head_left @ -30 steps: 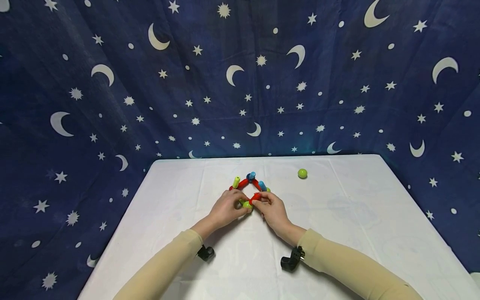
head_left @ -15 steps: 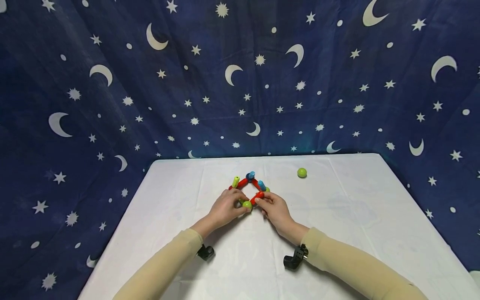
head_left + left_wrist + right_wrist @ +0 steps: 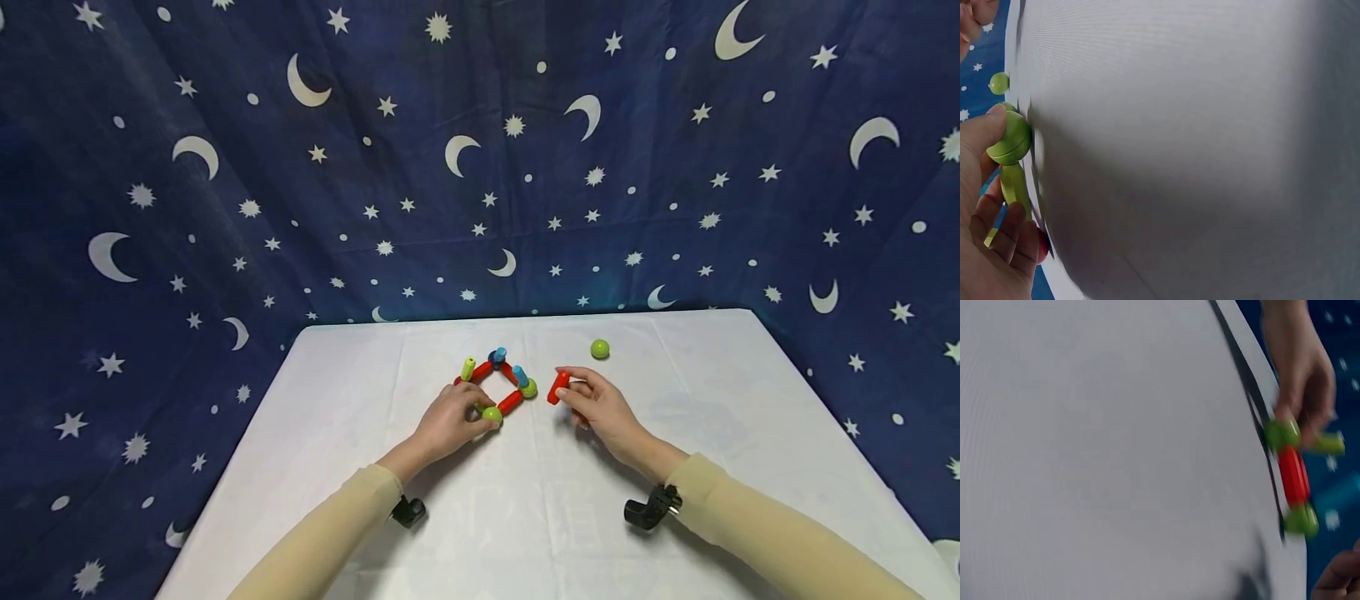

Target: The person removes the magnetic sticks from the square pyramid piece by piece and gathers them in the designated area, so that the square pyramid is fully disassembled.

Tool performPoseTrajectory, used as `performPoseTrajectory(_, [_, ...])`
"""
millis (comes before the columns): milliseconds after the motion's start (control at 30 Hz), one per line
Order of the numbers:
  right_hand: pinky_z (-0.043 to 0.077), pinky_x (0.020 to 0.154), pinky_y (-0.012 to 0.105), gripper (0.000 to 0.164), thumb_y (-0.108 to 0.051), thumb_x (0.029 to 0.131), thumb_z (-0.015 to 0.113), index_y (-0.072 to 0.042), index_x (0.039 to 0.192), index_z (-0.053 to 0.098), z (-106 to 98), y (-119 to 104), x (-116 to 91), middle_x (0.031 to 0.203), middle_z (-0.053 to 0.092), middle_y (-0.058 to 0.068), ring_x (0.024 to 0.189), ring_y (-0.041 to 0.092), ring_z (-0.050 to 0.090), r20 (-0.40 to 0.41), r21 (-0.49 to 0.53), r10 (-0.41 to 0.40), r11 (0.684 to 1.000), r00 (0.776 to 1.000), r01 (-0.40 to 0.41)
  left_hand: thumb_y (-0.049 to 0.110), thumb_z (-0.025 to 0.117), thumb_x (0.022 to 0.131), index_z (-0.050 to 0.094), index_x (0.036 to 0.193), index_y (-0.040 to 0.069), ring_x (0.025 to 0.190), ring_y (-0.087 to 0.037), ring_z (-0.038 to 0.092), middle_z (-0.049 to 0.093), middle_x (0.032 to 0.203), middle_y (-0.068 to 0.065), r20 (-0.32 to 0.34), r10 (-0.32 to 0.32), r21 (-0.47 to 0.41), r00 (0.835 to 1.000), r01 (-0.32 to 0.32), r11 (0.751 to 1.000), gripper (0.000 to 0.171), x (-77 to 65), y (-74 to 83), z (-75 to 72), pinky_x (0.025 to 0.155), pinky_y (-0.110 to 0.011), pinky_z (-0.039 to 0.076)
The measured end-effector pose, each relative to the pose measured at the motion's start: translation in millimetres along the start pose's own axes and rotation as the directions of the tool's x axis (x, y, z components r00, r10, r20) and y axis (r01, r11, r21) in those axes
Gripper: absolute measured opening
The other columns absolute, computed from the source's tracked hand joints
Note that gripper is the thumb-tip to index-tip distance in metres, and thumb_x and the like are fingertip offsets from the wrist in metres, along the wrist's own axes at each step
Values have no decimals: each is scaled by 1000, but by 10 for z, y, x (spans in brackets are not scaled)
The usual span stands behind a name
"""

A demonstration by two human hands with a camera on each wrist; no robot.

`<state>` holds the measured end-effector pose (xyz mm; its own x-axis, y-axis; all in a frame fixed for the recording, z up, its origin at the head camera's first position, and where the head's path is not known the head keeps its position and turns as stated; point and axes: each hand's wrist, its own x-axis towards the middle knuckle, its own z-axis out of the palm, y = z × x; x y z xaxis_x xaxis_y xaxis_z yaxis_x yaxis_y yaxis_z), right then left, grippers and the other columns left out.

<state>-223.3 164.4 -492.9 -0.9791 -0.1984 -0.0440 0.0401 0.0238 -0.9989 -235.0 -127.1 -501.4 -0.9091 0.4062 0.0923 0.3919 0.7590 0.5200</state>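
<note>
My left hand [image 3: 448, 417] holds the near corner of a square of rods and balls, its thumb on a green ball [image 3: 491, 415]. In the left wrist view a green rod [image 3: 1015, 184] runs from that ball beneath the fingers. A red rod [image 3: 511, 403] links it to another green ball [image 3: 528, 388], near which a blue rod [image 3: 520, 375] stands up. At the far corner sit a dark blue ball [image 3: 494, 358] and a light blue rod [image 3: 500, 354]. My right hand [image 3: 607, 415] pinches a loose red rod [image 3: 558, 388] between thumb and fingers, to the right of the square.
A separate green ball [image 3: 600, 349] lies toward the back of the white-covered table [image 3: 712, 467]. Behind the table hangs a dark blue curtain [image 3: 420, 167] with moons and stars. An upright yellow-green rod [image 3: 468, 368] rises at the square's left corner.
My right hand has moved right, away from the square, carrying a red rod. Another red rod now shows between the two green balls. My left hand has stayed at the near corner.
</note>
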Motion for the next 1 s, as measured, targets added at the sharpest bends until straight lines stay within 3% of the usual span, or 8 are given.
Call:
performPoseTrajectory(267, [43,60,30,53,-28,99,70,-5,143,49,-843,-145,176,99,69,-1,66,14,49,-56,-144,13,989,998,-21,40,82,88,76,110,22,110,-20,53,63,122,3,-12,7,-3,1000,-7,1000,28,-28,-12,-3,93,-39,46])
performPoseTrajectory(400, [47,64,33,62,-36,100,68,-7,151,48,-1192,-186,305,108,65,6,71,15,51,-117,-281,64,955,991,-94,39,81,88,75,111,23,112,-21,54,63,123,3,-11,-6,-8,1000,6,1000,29,-50,-31,-4,96,-41,45])
performPoseTrajectory(533, [48,65,32,65,-37,100,68,-6,152,46,-1409,-158,417,104,64,9,71,16,52,-151,-343,151,919,977,-195,40,81,89,75,112,23,113,-21,54,63,123,3,-7,-5,-15,1000,5,1000,29,-52,-45,9,97,-41,45])
performPoseTrajectory(633, [46,64,31,63,-35,99,69,-3,150,48,-1442,-100,461,96,64,6,70,16,52,-149,-374,219,890,964,-260,40,81,89,75,112,24,113,-20,53,63,124,4,-5,-7,-21,1000,7,1000,29,-46,-42,26,96,-41,45])
performPoseTrajectory(733, [44,62,31,59,-32,98,70,-1,145,52,-1344,-51,451,93,61,7,70,17,51,-130,-419,263,859,956,-294,41,80,89,75,112,24,113,-20,53,62,125,4,-1,-9,-21,1000,9,1000,29,-38,-35,35,97,-40,45])
performPoseTrajectory(1000, [40,56,31,50,-29,93,76,-2,133,63,-964,-4,312,100,63,10,63,18,48,-34,-487,263,838,964,-246,39,81,88,75,112,23,112,-21,53,62,124,2,-16,-1,-27,1000,0,1000,29,-18,-20,40,95,-41,45])
